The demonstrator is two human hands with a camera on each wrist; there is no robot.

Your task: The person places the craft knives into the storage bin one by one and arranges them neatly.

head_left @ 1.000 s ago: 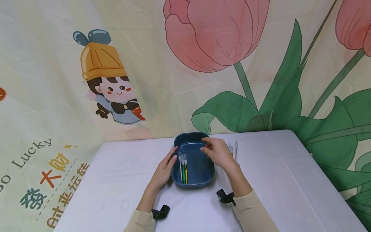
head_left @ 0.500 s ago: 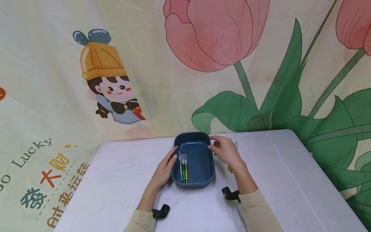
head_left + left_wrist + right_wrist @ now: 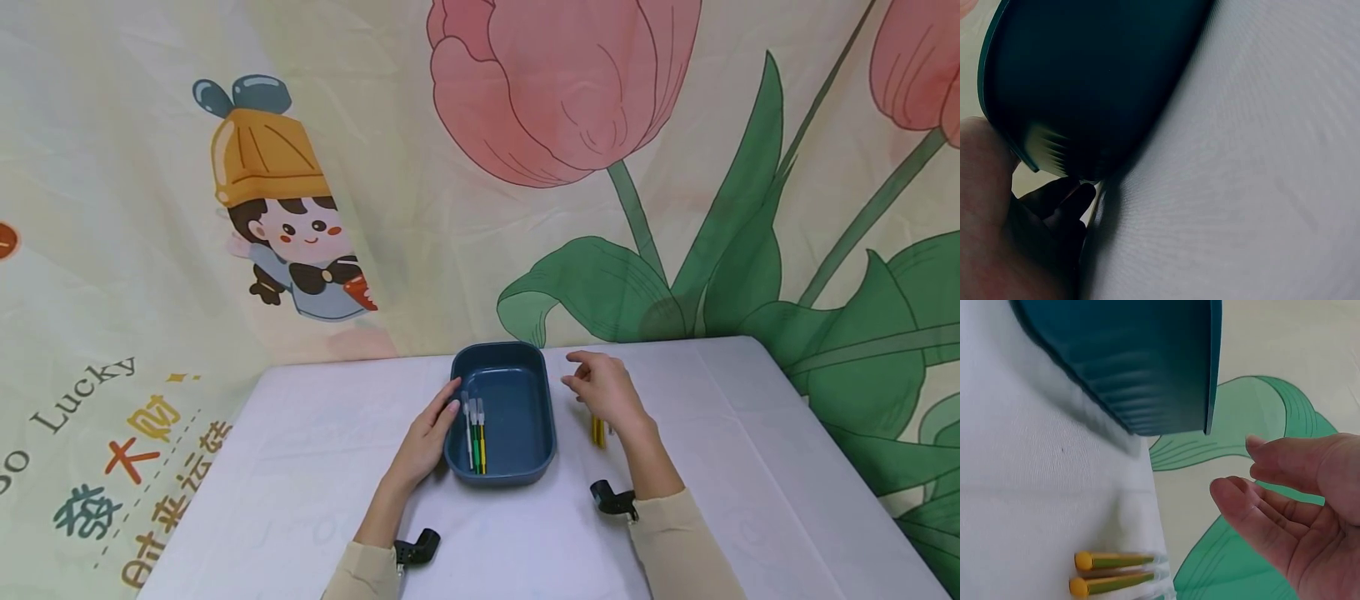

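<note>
A dark blue rectangular plastic bin (image 3: 519, 429) stands on the white table. Inside, along its left wall, lie slim pens (image 3: 476, 437) with clear caps, their barrels white, green and yellow. My left hand (image 3: 418, 442) holds the bin's left side, thumb at the rim and fingers against the outside, as the left wrist view (image 3: 982, 212) shows. To the right of the bin, my right hand (image 3: 611, 392) hovers with loosely bent fingers and nothing between them. Below it, yellow-ended pens (image 3: 1113, 584) with clear caps lie on the table, partly hidden by that hand in the head view.
The white-covered table (image 3: 337, 467) backs onto a cloth backdrop (image 3: 405, 250) printed with tulips and a cartoon figure. Black wrist cameras (image 3: 615, 500) sit on both wrists.
My right hand has moved from over the bin's inside to the right, out past its rim, above the loose pens. The left hand, the bin and the pens inside have stayed put.
</note>
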